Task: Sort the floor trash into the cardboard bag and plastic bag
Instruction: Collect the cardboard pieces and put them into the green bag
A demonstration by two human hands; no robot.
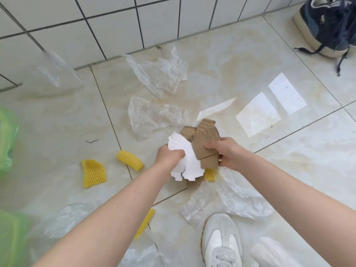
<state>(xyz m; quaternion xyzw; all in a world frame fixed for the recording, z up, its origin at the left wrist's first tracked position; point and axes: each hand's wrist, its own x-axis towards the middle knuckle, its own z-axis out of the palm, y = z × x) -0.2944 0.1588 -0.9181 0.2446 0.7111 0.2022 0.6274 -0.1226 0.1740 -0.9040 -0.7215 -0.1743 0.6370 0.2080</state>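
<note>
Both hands held together over the middle of the tiled floor, above the litter. Left hand fisted around torn white card, fingers curled tight, ragged edges sticking out near and far of the fist. Right hand clamped on brown cardboard, thumb on top, fingers wrapped under the right edge; several corrugated pieces stacked, overlapping the white card on its right side. Brown and white pieces touching, both lifted clear of the floor.

Still lying on the floor: crumpled clear film far, near the wall; a second clear sheet just beyond the hands; a white strip right of it. More film near, under the right forearm, beside a white shoe. Another clear piece far left against the wall, and one near left, under the left forearm.

Yellow foam nets scattered: one flat at left, one rolled just right of it, a sliver directly below the held cardboard, one partly hidden by the left forearm.

Green bag at the left edge, blurred, only partly in view. Dark shoe far right, laces trailing on the tiles.
</note>
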